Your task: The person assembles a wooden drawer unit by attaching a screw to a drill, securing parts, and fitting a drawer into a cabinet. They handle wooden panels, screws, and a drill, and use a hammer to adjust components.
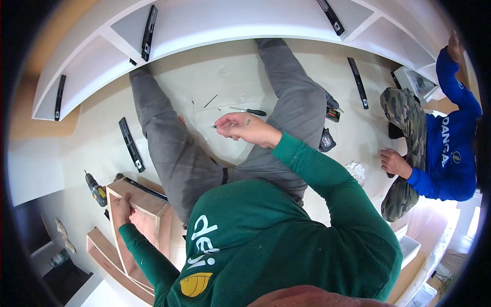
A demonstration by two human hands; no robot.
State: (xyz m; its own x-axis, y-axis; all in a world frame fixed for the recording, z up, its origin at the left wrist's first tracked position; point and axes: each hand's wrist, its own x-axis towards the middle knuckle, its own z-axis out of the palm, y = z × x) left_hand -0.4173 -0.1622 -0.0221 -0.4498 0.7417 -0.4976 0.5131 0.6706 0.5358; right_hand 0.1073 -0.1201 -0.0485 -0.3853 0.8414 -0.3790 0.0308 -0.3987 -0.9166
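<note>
Head view, looking down: sits on a pale tiled floor (225,82) with legs in grey trousers (171,148) spread across the middle of the frame. Pinches a small dark-and-light piece (214,126), too tiny to identify, between thumb and forefinger of the right hand (248,129), just above the frame's centre, with the other fingers loosely curled. Rests the left hand (121,209) at lower left on the edge of a pale wooden drawer box (162,225), with fingers half bent; cannot tell how firmly closed. Has a yellow-and-black power drill (95,189) near the box and a long black drawer slide (131,145) on the floor at left. Has a black-handled screwdriver (254,112) and a thin dark rod (210,101) between the legs, plus a black tape measure (326,140) right of centre. Faces a long white cabinet (230,20) across the top of the frame. Shares the floor with a blue-sleeved co-worker (452,158) in camouflage trousers (401,110) at right.
</note>
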